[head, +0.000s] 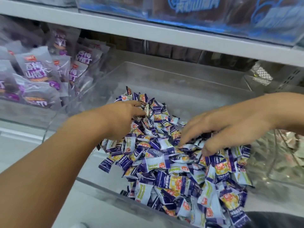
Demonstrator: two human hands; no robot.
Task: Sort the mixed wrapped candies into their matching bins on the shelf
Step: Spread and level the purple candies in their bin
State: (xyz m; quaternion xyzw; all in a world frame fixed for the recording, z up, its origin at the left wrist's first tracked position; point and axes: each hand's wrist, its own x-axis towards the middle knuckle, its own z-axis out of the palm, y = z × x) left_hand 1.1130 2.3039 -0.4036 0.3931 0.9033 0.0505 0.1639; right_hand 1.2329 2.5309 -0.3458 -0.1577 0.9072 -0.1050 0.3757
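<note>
Purple-and-white snack packets [37, 74] fill the bin at upper left of the frame, well apart from the action; clear plastic divider wall [92, 89] stands between them and the middle bin. Left hand [121, 116], centre-left, reaches forward into the pile of wrapped candies [164, 162]; fingers buried among wrappers at the pile's upper edge, so cannot tell if they pinch one or just rake. The pile lies in the clear middle bin [164, 69], running from upper centre down to lower right of the frame, heaped against the right side; bin floor bare at left and back. Candies look mostly the same purple/white/yellow wrapper, any odd one too small to tell. Right hand [225, 129], centre-right, palm down, fingers loosely spread and drooping, tips touching the top of the pile, holding nothing that shows. Pile lies directly under and between both hands; right is nearer its bulk. Far right, another clear bin [279, 162] with pale wrapped sweets, blurred. Likely step: sifting for strays. White shelf board [115, 28] overhangs above, limits lift height.
</note>
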